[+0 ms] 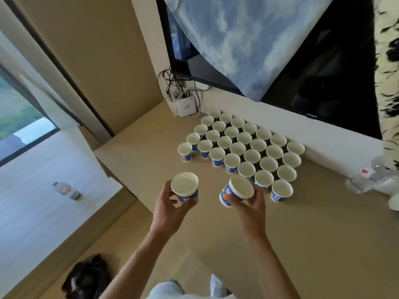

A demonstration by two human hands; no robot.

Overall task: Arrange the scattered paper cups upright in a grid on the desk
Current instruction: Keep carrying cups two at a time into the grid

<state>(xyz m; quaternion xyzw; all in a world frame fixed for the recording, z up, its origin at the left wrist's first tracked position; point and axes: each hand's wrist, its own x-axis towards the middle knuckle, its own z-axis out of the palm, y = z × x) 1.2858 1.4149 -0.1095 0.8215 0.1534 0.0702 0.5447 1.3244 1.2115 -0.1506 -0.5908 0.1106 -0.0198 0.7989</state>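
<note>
From the head view, we see the grid (244, 145) standing on the beige desk (302, 234) against the white wall. It looks like 4 rows of 7 upright cups, with 1 cup (184, 152) starting a 5th row at the left end. We judge the task well along, with the near row left to fill.

Our left hand (170, 206) grasps 1 cup (185, 187) by its lower wall, mouth up, above the desk's near edge. Our right hand (253, 201) grasps a 2nd cup (235, 190) from below, tilted, just beside the grid's near corner. Both await a slot.

We see no cup lying loose on the desk.

The cups are thin tapered paper with rolled rims, plain white inside and glossy blue print with orange marks outside. The desk looks smooth and matte. Crinkled clear bottles (364, 180) lie at its right.
</note>
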